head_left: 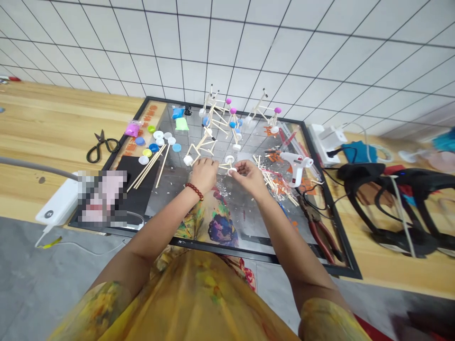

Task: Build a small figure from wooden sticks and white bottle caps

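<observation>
In the head view my left hand (204, 174) is closed over a small frame of wooden sticks, back of the hand up, its fingertips partly hidden. My right hand (250, 179) pinches a white round cap (232, 171) at the end of short pale sticks (223, 166) that run toward my left hand. Just behind it is another white cap (229, 159). Past my left hand stands a stick model (205, 142) with a white piece (187, 160) at its lower left. Taller stick models (216, 113) with pink and blue balls stand farther back.
A white glue gun (296, 166), cut stick pieces (272, 177) and red-handled pliers (322, 232) lie right. Coloured caps (154, 147), long sticks (151, 166) and black scissors (102, 146) lie left. A black-framed glass board (249, 253) bears most items; a tiled wall rises behind.
</observation>
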Demonstrator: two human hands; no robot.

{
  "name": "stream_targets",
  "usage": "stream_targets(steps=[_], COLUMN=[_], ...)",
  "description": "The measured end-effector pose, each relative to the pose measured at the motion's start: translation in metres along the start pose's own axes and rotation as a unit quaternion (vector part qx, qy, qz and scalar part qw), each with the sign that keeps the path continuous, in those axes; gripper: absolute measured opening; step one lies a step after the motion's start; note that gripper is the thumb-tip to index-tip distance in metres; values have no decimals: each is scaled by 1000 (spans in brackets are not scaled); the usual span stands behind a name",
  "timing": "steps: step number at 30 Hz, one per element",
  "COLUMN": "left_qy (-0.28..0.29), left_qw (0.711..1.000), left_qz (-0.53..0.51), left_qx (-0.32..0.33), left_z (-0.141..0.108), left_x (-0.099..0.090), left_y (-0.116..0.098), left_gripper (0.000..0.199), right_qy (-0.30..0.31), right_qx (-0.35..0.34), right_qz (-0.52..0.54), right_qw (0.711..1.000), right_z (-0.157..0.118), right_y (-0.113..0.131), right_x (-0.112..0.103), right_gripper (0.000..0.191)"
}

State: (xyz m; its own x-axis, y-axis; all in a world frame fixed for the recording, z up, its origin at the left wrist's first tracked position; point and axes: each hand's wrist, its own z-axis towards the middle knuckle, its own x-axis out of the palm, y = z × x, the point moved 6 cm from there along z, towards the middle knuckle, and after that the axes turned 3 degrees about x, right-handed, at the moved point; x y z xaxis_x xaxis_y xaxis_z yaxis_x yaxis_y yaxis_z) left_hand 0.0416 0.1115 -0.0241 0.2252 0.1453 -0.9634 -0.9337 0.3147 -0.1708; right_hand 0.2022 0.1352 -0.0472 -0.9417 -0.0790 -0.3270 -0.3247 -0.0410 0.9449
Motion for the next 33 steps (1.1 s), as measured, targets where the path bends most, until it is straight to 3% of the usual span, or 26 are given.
stream_targets(steps=[3, 6, 9, 12, 16, 20, 22, 24, 30, 32, 33], left_qy=[3, -12, -3, 23, 63, 103, 116, 133, 193, 221, 238], left_qw=[1000, 992, 953, 898, 854, 855, 855, 836, 720, 715, 730], left_qz=[-18, -123, -301, -433, -502, -486, -481, -499, -609, -606, -584], left_qx=[-7, -25, -45, -78, -121, -146, -156, -182, -270, -270, -262], left_z=[0, -1, -5, -12, -29, -54, -70, -87, -130, -140, -144], left_x=[-2, -6, -6, -5, -6, -12, -15, -14, -10, -14, -18], left_y=[1, 5, 12, 15, 15, 19, 23, 26, 15, 9, 8], left_gripper=[28, 29, 28, 29, 25, 23, 25, 25, 38, 39, 39], right_qy=[5, -22, -36, 5, 109, 180, 194, 195, 187, 195, 196], right_qx=[2, -26, -41, -30, 24, 47, 46, 43, 38, 46, 47], right_qz=[49, 62, 48, 55, 116, 147, 142, 137, 135, 131, 129], right_qw=[999, 997, 997, 998, 987, 972, 970, 970, 972, 971, 971], right_z=[0, -2, -5, -10, -28, -52, -63, -71, -71, -65, -63], right_y=[7, 14, 14, 11, 10, 12, 13, 14, 13, 10, 9], right_x=[-8, -26, -41, -42, -25, -2, 9, 18, 42, 50, 53], right_gripper=[53, 53, 53, 55, 60, 60, 53, 48, 51, 52, 52])
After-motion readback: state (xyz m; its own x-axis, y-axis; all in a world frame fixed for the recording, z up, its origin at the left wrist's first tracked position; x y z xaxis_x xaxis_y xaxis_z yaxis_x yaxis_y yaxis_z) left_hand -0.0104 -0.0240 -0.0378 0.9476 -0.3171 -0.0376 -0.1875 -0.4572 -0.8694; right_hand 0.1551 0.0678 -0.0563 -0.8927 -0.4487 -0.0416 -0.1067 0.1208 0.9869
